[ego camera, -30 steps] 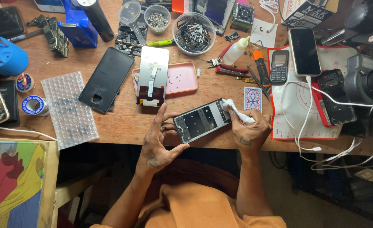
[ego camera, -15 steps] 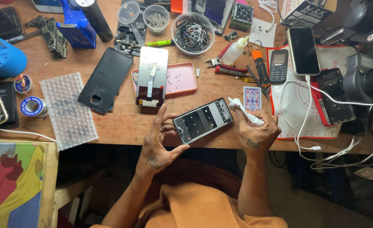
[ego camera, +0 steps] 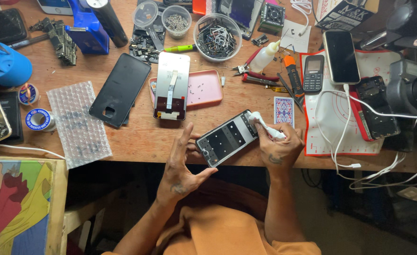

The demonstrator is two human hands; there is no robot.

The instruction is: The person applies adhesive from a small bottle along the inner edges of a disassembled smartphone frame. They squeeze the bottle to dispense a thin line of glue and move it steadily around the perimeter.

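Observation:
An opened phone frame (ego camera: 227,139) lies tilted at the front edge of the wooden workbench (ego camera: 137,137). My left hand (ego camera: 184,160) steadies its lower left end with thumb and fingertips. My right hand (ego camera: 278,144) grips a small white tube (ego camera: 265,125) whose tip touches the frame's upper right corner. A detached phone screen (ego camera: 171,86) with a ribbon cable lies face down, partly over a pink tray (ego camera: 203,87). A black back cover (ego camera: 119,89) lies to its left.
Bubble wrap (ego camera: 78,123) and tape rolls (ego camera: 39,118) sit at the left. Bowls of small parts (ego camera: 218,35), pliers (ego camera: 255,75), a white squeeze bottle (ego camera: 266,55), a keypad phone (ego camera: 313,72), a playing card (ego camera: 284,110) and cabled phones on a white mat (ego camera: 331,137) fill the right. A colourful board (ego camera: 14,208) stands below left.
My right hand with the white tube shifted slightly along the frame's upper right corner. My left hand keeps holding the frame in place.

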